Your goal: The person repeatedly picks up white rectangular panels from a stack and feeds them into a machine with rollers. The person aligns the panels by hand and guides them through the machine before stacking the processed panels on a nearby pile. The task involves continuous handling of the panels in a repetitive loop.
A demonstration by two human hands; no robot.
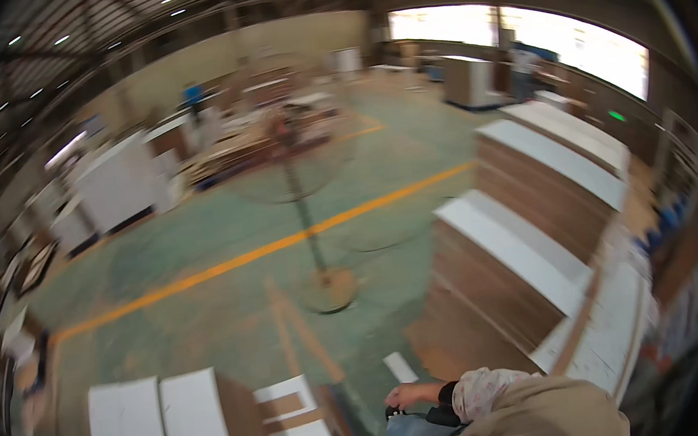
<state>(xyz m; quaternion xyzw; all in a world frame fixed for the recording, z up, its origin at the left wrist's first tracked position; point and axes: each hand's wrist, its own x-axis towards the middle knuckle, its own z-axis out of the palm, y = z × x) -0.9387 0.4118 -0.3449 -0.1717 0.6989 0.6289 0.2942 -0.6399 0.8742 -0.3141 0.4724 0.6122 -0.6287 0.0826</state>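
Observation:
My right hand (pixel 404 394) reaches out low in front of my body, beside my blue trouser leg (pixel 416 430). Its fingers look curled, and a small dark object (pixel 394 413) with light spots lies just under them, too blurred to name. A patterned sleeve (pixel 487 391) covers that forearm, with a black band at the wrist. On the floor beyond the hand lies a white strip (pixel 400 368). A stack of brown-sided boards with white tops (pixel 511 240) stands to the right of the hand. My left hand does not show.
A pedestal fan (pixel 302 214) stands on the green floor, near a yellow line (pixel 276 246). White panels (pixel 164 433) stand at the lower left. More board stacks (pixel 558 160) line the right side. Cabinets (pixel 119 181) are at the far left; a person (pixel 523 67) is near the windows.

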